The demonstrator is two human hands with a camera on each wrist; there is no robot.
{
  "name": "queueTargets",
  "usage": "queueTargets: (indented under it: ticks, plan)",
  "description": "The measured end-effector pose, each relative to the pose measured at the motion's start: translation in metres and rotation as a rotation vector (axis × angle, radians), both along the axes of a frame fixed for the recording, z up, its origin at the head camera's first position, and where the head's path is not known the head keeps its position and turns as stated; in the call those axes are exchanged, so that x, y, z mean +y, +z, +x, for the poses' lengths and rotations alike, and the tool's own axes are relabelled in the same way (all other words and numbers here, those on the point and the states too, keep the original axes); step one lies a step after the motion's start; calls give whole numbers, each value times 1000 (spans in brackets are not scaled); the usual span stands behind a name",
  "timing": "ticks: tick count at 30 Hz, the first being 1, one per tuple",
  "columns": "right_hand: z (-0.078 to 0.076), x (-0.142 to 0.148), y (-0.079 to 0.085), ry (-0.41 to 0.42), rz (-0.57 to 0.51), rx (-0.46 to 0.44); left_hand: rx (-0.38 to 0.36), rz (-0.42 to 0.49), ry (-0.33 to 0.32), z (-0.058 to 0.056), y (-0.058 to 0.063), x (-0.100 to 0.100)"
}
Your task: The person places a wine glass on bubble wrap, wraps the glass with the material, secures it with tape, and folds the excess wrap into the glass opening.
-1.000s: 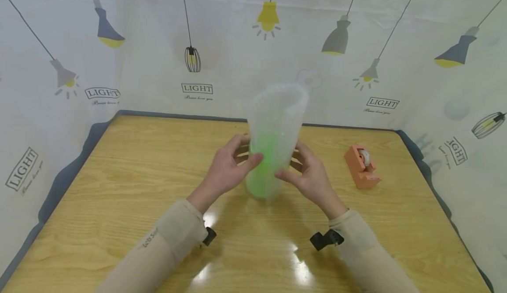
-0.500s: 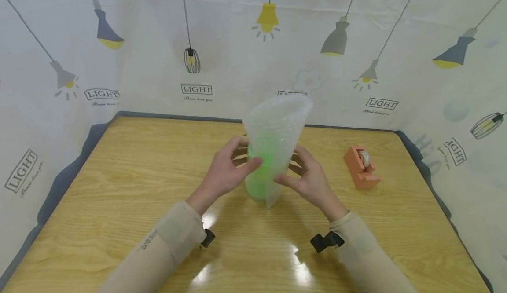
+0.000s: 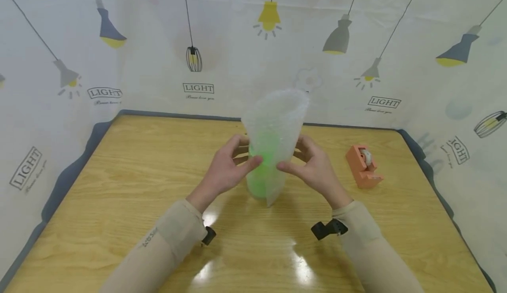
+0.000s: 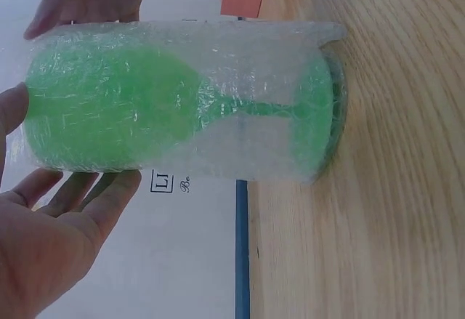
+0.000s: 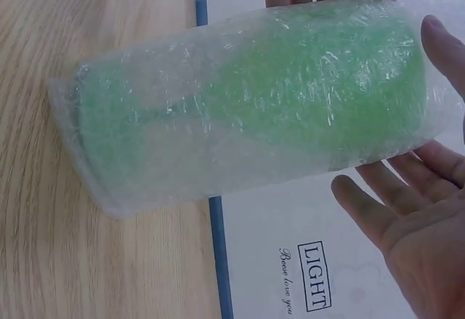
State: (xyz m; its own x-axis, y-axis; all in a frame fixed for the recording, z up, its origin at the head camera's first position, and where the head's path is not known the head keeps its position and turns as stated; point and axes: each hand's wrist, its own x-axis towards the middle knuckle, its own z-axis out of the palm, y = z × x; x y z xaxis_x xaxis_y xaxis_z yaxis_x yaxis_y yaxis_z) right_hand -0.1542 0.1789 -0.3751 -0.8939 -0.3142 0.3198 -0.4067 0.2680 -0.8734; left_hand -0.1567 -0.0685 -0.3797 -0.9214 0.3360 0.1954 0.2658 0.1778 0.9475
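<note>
A green stemmed goblet [image 4: 123,108] stands upright at the middle of the table, rolled in clear bubble wrap [image 3: 277,112]. Above the goblet's bowl the wrap rises as a loose, flared tube. One lower corner of the sheet hangs down at the front. From the left side my left hand [image 3: 225,167] holds the wrapped bowl, thumb at the front and fingers round behind. My right hand [image 3: 314,170] grips the opposite side, its thumb near the edge of the wrap. In the right wrist view the stem and round foot [image 5: 109,123] show dimly through the bubbles.
On the right of the wooden table [image 3: 158,152] sits an orange tape dispenser [image 3: 363,167] with a roll of clear tape. A white curtain [image 3: 229,64] printed with lamps encloses the table at the back and both sides.
My right hand has shifted slightly upward along the wrap, and its thumb sits higher. The wrap's top has moved a little left, while a lower corner now hangs free at the front.
</note>
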Motion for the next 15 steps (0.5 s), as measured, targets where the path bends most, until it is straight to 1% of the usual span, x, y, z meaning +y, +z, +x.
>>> queueTargets:
  ticks: [6,12,15]
  plan:
    - [-2,-1,2,5,0,-9,28,3,-6,0,-1,1]
    - [-3,-2,4,12,-13,-12,60,49,-11,1,-2,2]
    - [-4,-4,5,5,-11,-17,71,52,-3,1,-3,1]
